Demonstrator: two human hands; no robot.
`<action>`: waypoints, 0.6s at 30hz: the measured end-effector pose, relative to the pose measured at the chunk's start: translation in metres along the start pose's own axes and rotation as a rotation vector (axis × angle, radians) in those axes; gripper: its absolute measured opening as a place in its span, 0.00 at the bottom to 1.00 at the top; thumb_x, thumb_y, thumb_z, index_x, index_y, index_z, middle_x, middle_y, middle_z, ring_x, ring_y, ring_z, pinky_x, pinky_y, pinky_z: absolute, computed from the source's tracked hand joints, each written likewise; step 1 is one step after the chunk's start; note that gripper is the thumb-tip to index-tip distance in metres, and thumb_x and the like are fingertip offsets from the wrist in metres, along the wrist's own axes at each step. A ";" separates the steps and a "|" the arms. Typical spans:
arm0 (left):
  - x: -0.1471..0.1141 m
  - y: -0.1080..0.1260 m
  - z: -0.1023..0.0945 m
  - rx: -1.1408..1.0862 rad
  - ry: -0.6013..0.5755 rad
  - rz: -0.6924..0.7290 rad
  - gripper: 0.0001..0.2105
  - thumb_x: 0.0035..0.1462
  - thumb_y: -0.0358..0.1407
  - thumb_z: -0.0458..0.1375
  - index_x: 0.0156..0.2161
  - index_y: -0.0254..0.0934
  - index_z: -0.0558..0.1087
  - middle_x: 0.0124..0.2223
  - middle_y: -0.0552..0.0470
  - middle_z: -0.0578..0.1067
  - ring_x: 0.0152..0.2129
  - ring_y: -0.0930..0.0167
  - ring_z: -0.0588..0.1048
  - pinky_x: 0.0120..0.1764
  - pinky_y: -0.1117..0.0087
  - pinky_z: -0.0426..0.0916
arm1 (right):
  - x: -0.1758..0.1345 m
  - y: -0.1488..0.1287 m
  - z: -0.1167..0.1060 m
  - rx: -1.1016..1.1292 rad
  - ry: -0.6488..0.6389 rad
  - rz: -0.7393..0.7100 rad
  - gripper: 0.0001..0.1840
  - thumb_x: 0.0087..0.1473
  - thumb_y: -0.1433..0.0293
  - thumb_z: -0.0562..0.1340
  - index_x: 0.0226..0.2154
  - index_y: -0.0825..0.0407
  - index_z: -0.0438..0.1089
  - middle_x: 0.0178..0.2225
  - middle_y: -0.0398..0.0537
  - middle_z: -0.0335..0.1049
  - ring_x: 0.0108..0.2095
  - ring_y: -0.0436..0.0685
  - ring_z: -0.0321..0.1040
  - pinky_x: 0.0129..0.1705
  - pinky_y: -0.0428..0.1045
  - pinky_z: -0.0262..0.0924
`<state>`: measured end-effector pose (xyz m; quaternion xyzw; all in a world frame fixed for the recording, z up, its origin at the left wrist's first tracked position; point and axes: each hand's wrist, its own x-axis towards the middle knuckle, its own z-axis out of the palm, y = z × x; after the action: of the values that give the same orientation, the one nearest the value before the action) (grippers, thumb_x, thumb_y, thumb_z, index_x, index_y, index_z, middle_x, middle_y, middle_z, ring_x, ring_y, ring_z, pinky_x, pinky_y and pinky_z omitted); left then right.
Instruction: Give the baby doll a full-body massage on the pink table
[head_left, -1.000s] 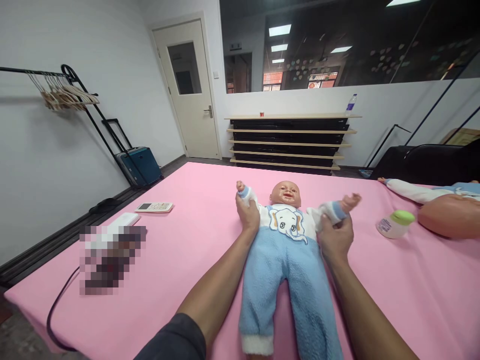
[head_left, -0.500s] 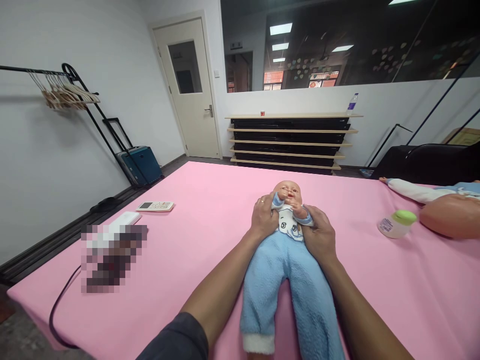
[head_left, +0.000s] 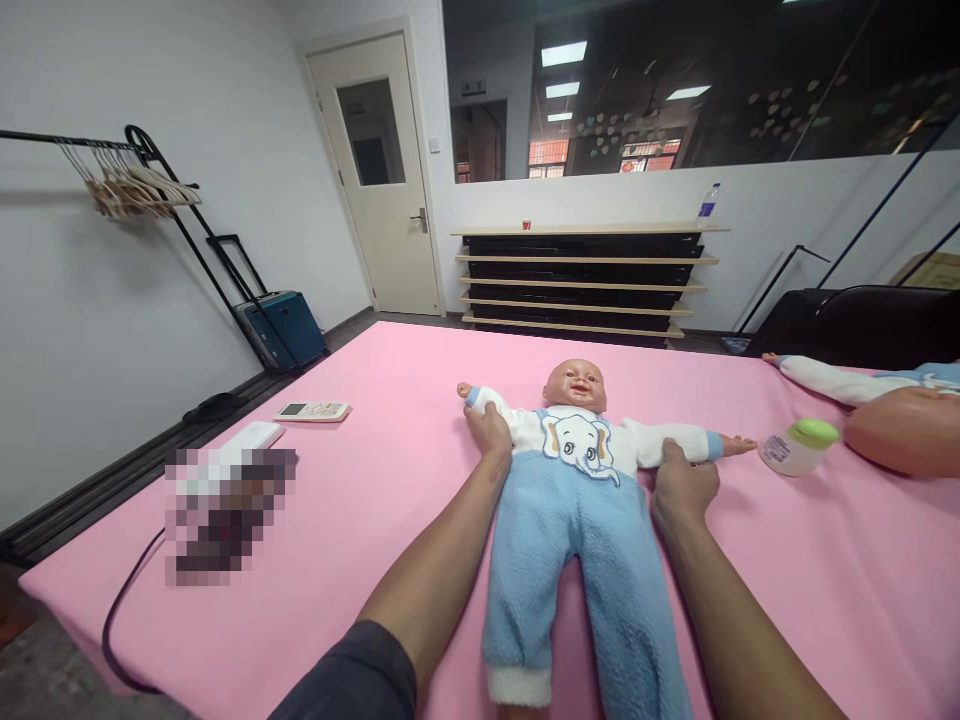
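Note:
A baby doll (head_left: 576, 500) in a blue and white suit with an elephant on the chest lies on its back, head away from me. Both its arms are stretched out sideways. My left hand (head_left: 491, 430) is closed around the doll's sleeved arm on the left, thumb on top. On the other side, my right hand (head_left: 684, 482) grips the opposite arm near the blue cuff. The doll's fingers on that side reach close to a small jar with a green lid (head_left: 799, 447). My fingers under the sleeves are hidden.
A pink sheet (head_left: 405, 400) covers the table. On the left lie a remote control (head_left: 312, 411), a white box-like device (head_left: 259, 436) with a cable, and a blurred-out item. A second doll (head_left: 907, 430) lies at the right edge. Stacked boards (head_left: 577, 260) stand behind.
The doll's arms have gone from folded over its chest to spread wide. My hands have moved apart with them, uncovering its face and the elephant print.

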<state>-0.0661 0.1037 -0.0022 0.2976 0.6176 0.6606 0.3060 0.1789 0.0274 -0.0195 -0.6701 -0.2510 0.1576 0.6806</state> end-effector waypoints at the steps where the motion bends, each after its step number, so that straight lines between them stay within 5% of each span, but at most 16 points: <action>1: -0.003 0.002 0.001 -0.007 -0.007 0.021 0.19 0.57 0.34 0.51 0.54 0.37 0.64 0.47 0.44 0.75 0.42 0.64 0.76 0.46 0.64 0.69 | -0.003 -0.004 0.001 -0.005 -0.011 -0.023 0.31 0.47 0.57 0.64 0.51 0.55 0.65 0.45 0.54 0.71 0.41 0.62 0.71 0.43 0.57 0.67; 5: -0.018 0.016 0.001 -0.040 -0.118 0.225 0.23 0.57 0.34 0.54 0.59 0.41 0.62 0.56 0.48 0.71 0.53 0.67 0.69 0.56 0.67 0.62 | -0.017 -0.024 0.006 0.055 -0.241 -0.248 0.32 0.51 0.59 0.62 0.57 0.50 0.61 0.49 0.49 0.70 0.45 0.58 0.69 0.50 0.57 0.63; 10: -0.034 0.024 -0.003 0.042 -0.508 0.649 0.19 0.63 0.37 0.49 0.57 0.39 0.67 0.56 0.46 0.72 0.54 0.65 0.68 0.58 0.63 0.61 | -0.025 -0.028 0.012 -0.029 -0.505 -0.497 0.31 0.49 0.60 0.64 0.56 0.46 0.65 0.55 0.48 0.65 0.55 0.59 0.62 0.59 0.58 0.56; 18: -0.038 0.028 0.000 0.268 -0.722 0.854 0.20 0.60 0.33 0.50 0.57 0.42 0.68 0.56 0.47 0.72 0.54 0.64 0.68 0.59 0.60 0.59 | -0.016 -0.016 0.013 -0.210 -0.631 -0.708 0.29 0.48 0.64 0.63 0.55 0.42 0.67 0.58 0.48 0.61 0.59 0.61 0.56 0.61 0.60 0.52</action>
<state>-0.0432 0.0731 0.0248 0.7635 0.3772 0.4982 0.1632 0.1572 0.0284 -0.0057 -0.5280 -0.6724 0.0856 0.5117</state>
